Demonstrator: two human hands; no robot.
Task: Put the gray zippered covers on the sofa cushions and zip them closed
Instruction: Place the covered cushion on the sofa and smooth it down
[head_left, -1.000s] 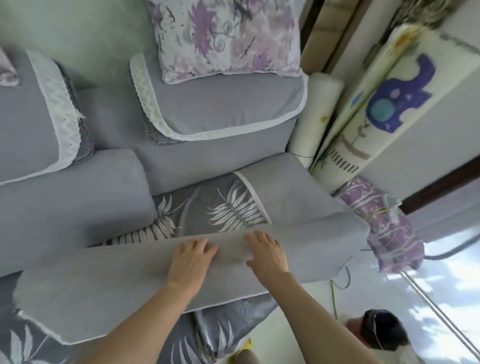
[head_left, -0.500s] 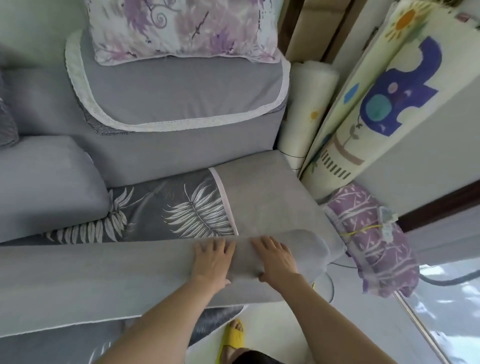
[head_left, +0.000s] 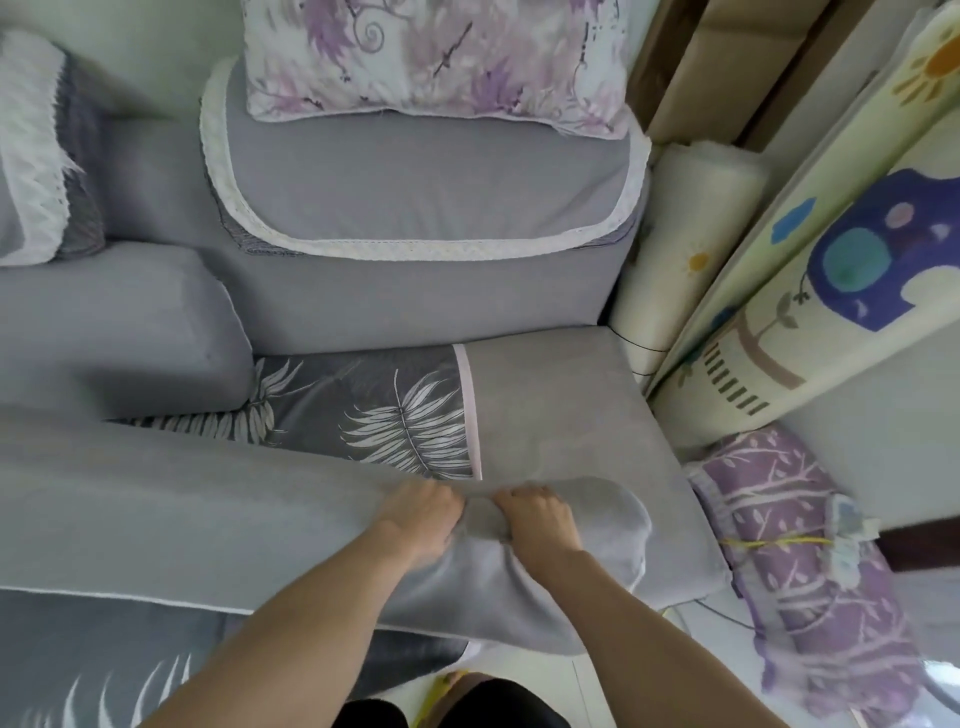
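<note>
At the sofa's front edge, a long plain gray fabric cover (head_left: 156, 519) is gripped by the left hand (head_left: 422, 519) and right hand (head_left: 540, 515), set side by side, fingers clenched on a bunched fold. Just beyond it, a dark gray leaf-print seat cushion (head_left: 363, 405) is laid against the backrest. Farther back, a purple floral pillow (head_left: 431, 52) is propped on a lace-trimmed gray back cushion (head_left: 415, 208).

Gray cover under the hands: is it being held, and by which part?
Yes. The left hand and right hand both grip the gray cover at its bunched far edge, close together.
</note>
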